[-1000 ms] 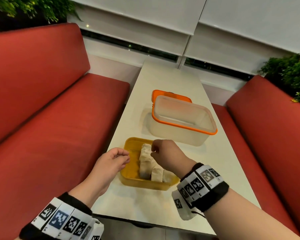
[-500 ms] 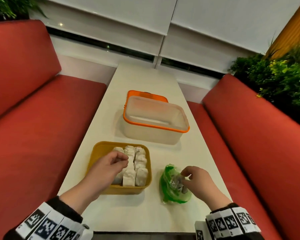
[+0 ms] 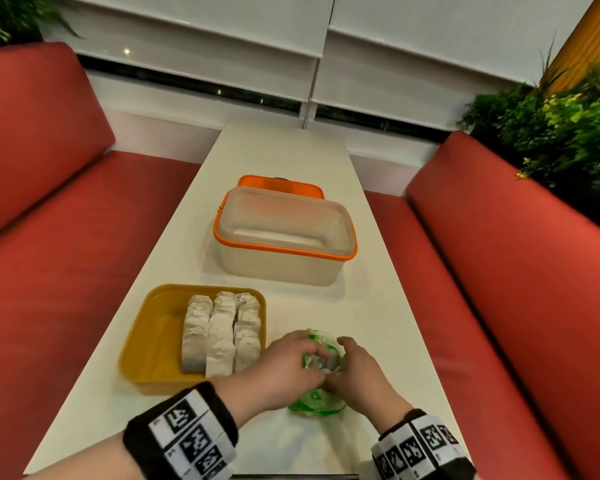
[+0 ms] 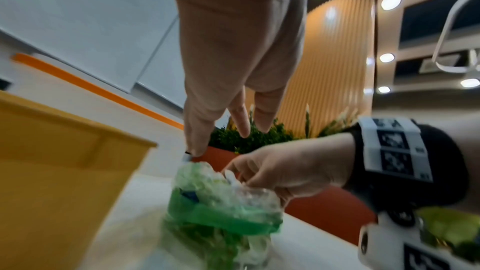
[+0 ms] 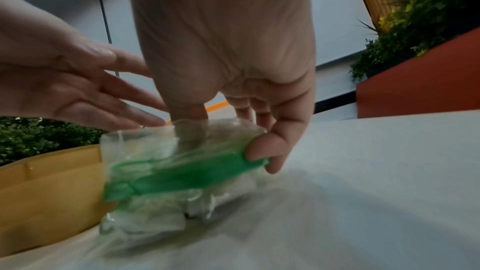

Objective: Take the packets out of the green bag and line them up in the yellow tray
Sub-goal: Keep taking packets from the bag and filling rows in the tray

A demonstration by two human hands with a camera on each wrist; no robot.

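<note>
Soft, even indoor light; round ceiling lamps (image 4: 390, 1) glare above the left hand (image 4: 233, 52). Faint shadows lie under the crumpled green plastic bag (image 5: 182, 174), smeared by motion blur beneath the right hand (image 5: 226, 48). Wide-angle bending warps every edge

Both forearms bare, each wrist wrapped in a black fabric band (image 3: 181, 434) faced with white square tiles printed with black coded marker patterns, a small white camera housing (image 4: 374, 239) mounted under the right wrist.
</note>
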